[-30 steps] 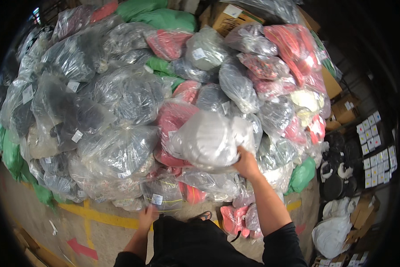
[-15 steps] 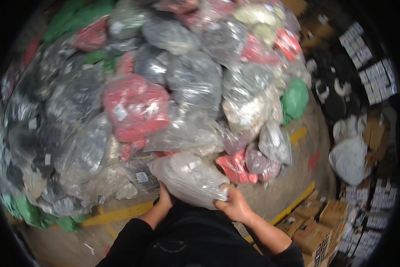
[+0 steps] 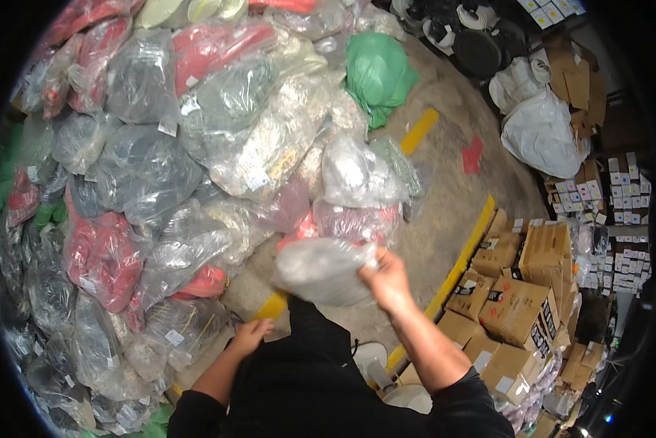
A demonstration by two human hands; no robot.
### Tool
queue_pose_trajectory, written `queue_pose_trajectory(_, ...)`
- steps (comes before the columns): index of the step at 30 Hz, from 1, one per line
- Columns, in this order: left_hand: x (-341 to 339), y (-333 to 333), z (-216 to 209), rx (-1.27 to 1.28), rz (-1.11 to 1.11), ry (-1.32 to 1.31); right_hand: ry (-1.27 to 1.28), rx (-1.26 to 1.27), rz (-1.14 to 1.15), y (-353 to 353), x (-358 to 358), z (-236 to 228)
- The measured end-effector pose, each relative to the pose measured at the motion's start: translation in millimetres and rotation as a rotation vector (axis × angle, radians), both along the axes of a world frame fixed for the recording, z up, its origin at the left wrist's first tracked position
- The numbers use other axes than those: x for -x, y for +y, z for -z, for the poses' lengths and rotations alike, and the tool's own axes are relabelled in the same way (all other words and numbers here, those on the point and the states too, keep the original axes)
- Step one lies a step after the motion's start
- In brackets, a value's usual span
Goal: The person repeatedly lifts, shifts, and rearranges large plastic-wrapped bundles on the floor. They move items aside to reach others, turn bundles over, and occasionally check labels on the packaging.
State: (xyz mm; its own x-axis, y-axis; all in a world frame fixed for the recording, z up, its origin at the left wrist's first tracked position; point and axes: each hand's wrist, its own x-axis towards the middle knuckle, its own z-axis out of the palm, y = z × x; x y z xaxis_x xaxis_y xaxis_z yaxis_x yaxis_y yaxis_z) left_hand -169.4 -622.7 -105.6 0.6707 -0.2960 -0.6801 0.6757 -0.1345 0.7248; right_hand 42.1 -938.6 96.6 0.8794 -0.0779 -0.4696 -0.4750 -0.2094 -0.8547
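A clear plastic bag with pale grey contents point(image 3: 322, 270) hangs from my right hand point(image 3: 386, 279), whose fingers are closed on its gathered right end. The bag is slightly blurred, and what is inside cannot be made out. Off to the left, my left hand point(image 3: 251, 336) holds nothing; its loosely stretched fingers are near a clear bag with dark contents and yellow lines point(image 3: 178, 332). Just beyond the held bag lie a bag with reddish contents point(image 3: 357, 221) and a bag with silvery-white contents point(image 3: 357, 175).
A large heap of filled plastic bags point(image 3: 153, 175) spreads across the left and far side. A green bag point(image 3: 377, 69) lies at its right edge. Cardboard boxes point(image 3: 514, 310) stand at right behind a yellow floor line point(image 3: 456, 274). A white sack point(image 3: 545, 135) sits farther off.
My left hand has let go of the bag and dropped back to the left. My right hand still grips it. The view has turned right, showing more boxes.
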Motion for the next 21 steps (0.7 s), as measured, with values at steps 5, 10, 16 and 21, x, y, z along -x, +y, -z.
queue_pose_trajectory(5,57,114,-54,-0.403,-0.647,0.236,-0.248,-0.045,0.255,-65,-118,-64)
queue_pose_trajectory(10,185,176,-105,-0.769,-0.795,0.424,-0.531,0.234,0.187,-88,-191,-34)
queue_pose_trajectory(16,194,125,-156,-0.709,-0.384,0.513,-0.177,0.605,0.064,-84,-218,145)
queue_pose_trajectory(21,172,73,-206,-0.734,-0.313,0.155,0.167,0.8,-0.05,-143,-248,275)
